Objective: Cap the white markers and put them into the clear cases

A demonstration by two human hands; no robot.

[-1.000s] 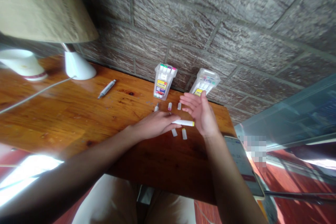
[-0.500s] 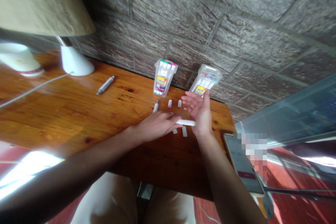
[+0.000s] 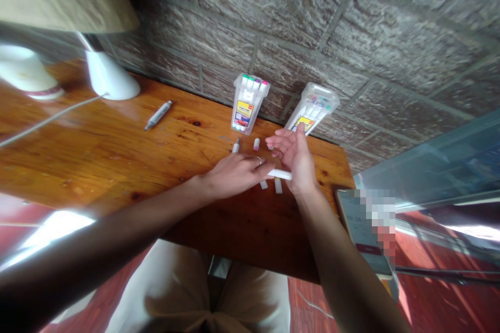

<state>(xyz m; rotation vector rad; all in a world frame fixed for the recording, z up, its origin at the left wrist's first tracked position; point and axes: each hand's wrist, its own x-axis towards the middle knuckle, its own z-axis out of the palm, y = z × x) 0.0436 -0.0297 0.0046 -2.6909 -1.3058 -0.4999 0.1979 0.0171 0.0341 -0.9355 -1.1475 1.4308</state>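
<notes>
Well to the left of the clear marker case (image 3: 250, 101) topped with green, purple and pink caps, a white cup (image 3: 27, 70) stands on the wooden desk (image 3: 183, 151), and between cup and case come a lamp (image 3: 111, 78) and a grey marker (image 3: 158, 115) lying flat. Just in front of the case lies an uncapped marker (image 3: 236, 146), its lower part hidden by the person's left hand (image 3: 240, 173). That hand, in front of the case, has its fingers closed around one end of a white marker (image 3: 281, 174), which sticks out to the right. A pinkish-ended cap (image 3: 257, 144) lies near the case's front right, and two pale caps (image 3: 271, 186) lie further forward, below the white marker. The right hand (image 3: 299, 161), to the case's front right, has its fingers open and loosely curved, thumb raised; whether its palm touches the marker's far end cannot be told. Beyond it, right of the case, stands a second marker case (image 3: 314, 104), and a phone (image 3: 363, 234) lies furthest right and forward of the first case
</notes>
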